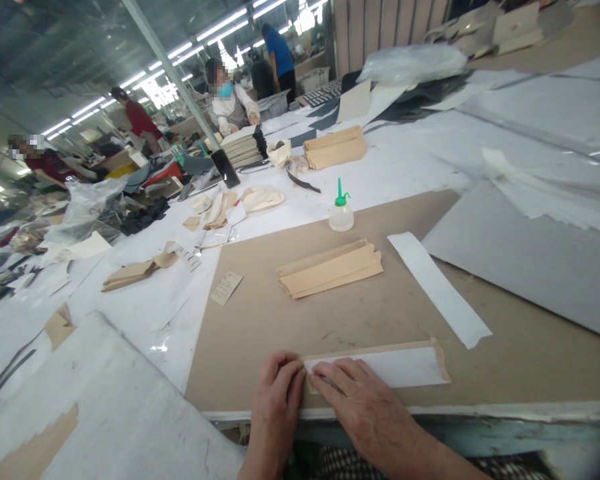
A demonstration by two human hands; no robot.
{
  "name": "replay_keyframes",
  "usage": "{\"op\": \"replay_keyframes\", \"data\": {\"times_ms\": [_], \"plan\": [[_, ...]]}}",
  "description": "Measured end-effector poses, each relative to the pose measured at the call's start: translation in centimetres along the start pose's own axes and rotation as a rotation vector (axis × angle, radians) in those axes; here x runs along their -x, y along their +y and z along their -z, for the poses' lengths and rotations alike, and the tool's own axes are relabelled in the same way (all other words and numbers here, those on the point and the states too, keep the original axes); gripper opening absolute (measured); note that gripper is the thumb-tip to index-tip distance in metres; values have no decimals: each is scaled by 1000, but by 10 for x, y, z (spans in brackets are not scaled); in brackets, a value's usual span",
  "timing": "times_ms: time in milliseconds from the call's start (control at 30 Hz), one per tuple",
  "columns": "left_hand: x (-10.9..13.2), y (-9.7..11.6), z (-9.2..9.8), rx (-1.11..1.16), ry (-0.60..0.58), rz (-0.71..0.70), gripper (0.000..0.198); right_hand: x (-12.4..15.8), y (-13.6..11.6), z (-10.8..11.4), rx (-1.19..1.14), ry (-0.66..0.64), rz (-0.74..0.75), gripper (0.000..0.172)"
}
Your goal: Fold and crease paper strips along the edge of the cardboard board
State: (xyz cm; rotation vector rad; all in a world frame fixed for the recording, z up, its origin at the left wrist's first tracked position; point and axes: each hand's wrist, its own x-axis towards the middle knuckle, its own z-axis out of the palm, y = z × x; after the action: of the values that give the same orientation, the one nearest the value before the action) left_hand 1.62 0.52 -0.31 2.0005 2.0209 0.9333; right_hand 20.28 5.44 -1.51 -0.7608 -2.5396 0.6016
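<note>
A white strip (410,367) lies on a slightly larger tan piece (441,360) at the front edge of the brown board (250,320). My left hand (281,387) is at the left end of this layered piece, its fingers bent and pinched at the edge. My right hand (353,393) rests on the white strip near that same end, fingers together and pressed down; whether something small is under them is hidden. Behind the hands lies a stack of tan strips (333,267). A separate white strip (437,287) lies slanted at the right.
A clear bottle with a green nozzle (341,212) stands at the board's back edge. A paper tag (227,288) lies at left. A grey sheet (530,260) covers the right side. Tan stacks (335,148) and several people, one masked (233,100), are farther back.
</note>
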Motion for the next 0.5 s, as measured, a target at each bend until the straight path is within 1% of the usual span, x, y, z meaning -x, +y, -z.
{"op": "replay_keyframes", "data": {"times_ms": [67,167,233,300,367,433,500], "plan": [[3,1,-1,-61,-12,-75,17,0,0,0,5,-4,-7,43],[7,1,0,-142,-69,-158,22,0,-1,0,9,13,-3,41],[10,0,2,-133,-64,-131,23,-1,-2,0,10,28,2,42],[13,-1,3,-95,-13,-56,21,-1,-1,0,10,31,5,45],[16,-2,2,-77,27,-11,19,0,-1,-1,13,27,7,48],[20,-2,-1,-94,31,-38,20,0,-1,-1,17,26,5,47],[23,-2,-3,-131,4,-95,25,0,-1,-2,18,24,1,45]]}}
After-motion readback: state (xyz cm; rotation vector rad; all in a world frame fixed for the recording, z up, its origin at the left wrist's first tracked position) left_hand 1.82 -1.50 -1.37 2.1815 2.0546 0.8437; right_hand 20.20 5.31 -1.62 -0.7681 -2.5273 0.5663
